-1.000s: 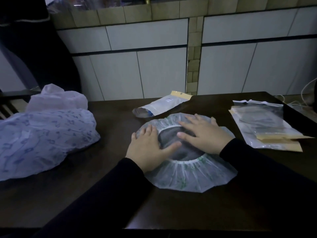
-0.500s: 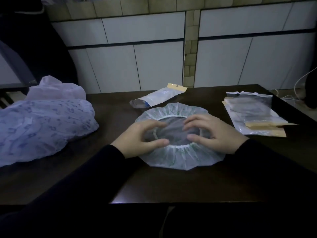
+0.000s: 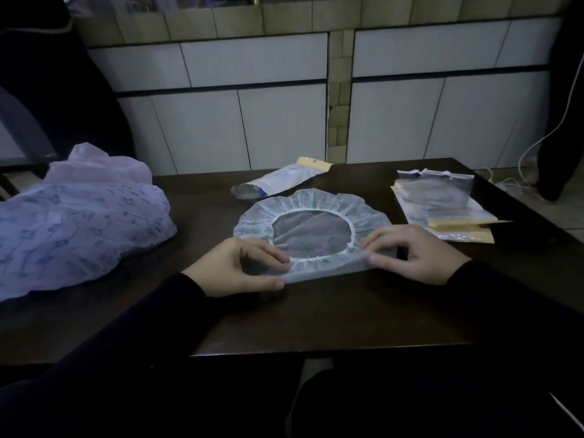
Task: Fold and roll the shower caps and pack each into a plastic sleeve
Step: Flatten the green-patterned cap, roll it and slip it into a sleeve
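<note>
A clear shower cap (image 3: 316,203) with a green print and a white elastic rim lies flat on the dark table (image 3: 316,314), its opening facing up. Its near edge is folded over into a straight band. My left hand (image 3: 237,267) pinches the left end of that fold between thumb and fingers. My right hand (image 3: 414,252) pinches the right end the same way. A packed sleeve (image 3: 281,180) with a yellow header lies just behind the cap. A stack of empty plastic sleeves (image 3: 442,207) lies at the right.
A big plastic bag of shower caps (image 3: 76,222) bulges over the table's left side. A tiled wall (image 3: 284,121) stands right behind the table. A white cable (image 3: 537,147) hangs at the far right, next to a dark-clothed person (image 3: 565,90).
My hands lifted off the cap's middle, moved to its near edge and folded that edge over. Both now pinch the fold's ends.
</note>
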